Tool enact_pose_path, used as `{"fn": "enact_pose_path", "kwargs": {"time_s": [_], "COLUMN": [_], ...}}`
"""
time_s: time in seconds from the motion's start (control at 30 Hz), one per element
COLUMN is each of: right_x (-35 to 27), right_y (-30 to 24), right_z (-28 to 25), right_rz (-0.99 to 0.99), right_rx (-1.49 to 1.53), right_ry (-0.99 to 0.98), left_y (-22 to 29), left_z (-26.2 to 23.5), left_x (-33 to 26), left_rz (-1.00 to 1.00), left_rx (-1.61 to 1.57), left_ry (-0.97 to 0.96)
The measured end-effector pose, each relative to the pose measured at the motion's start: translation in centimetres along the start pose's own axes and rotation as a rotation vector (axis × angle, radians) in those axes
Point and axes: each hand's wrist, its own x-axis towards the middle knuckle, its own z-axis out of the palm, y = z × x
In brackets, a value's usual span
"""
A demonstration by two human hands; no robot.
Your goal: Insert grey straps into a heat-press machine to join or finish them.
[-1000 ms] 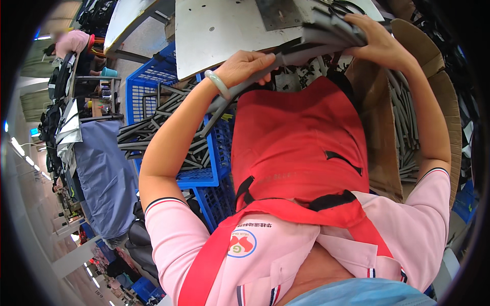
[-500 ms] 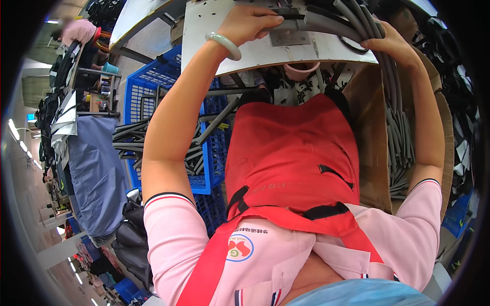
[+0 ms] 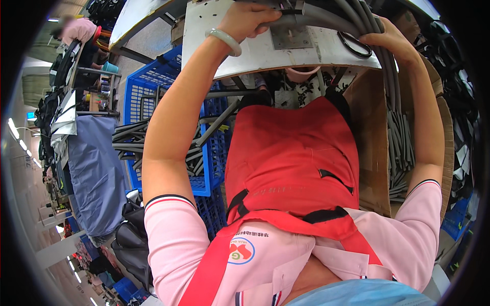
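Observation:
At the top of the view, my left hand (image 3: 249,21) is closed at the left end of a grey foam tube (image 3: 329,19), its fingertips pressed together. That tube arches rightward over the worktable (image 3: 224,53) toward my right hand (image 3: 390,39). A bundle of bent grey tubes (image 3: 390,81) is gripped in my right hand and hangs over the table's edge. Beneath the held tube, a metal plate (image 3: 292,39) is set into the tabletop, with a fixture partly hidden above it. Black-handled scissors (image 3: 356,45) lie beside my right fingers.
A blue plastic crate (image 3: 206,168) with several grey tubes stands left of my lap. On the right, a cardboard box (image 3: 375,137) holds more tubes. A pink bin (image 3: 302,74) sits below the table. Another person (image 3: 79,31) works far left.
The grey tube has slid left, its end now reaching my left fingers and covering the black strip seen before. More of the scissors shows beside my right hand.

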Motion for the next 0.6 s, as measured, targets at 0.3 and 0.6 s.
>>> {"fn": "enact_pose_path", "kwargs": {"time_s": [0.3, 0.6], "right_x": [2.5, -5.3], "right_y": [0.5, -0.7], "right_z": [-0.2, -2.2], "right_rz": [-0.062, 0.029], "right_rx": [-0.015, 0.186], "right_ry": [0.015, 0.263], "left_y": [0.4, -2.6], "left_z": [-0.9, -4.2], "left_x": [0.7, -2.0], "left_rz": [-0.027, 0.096], "left_rx": [0.040, -0.073], "left_ry": [0.068, 0.299]}}
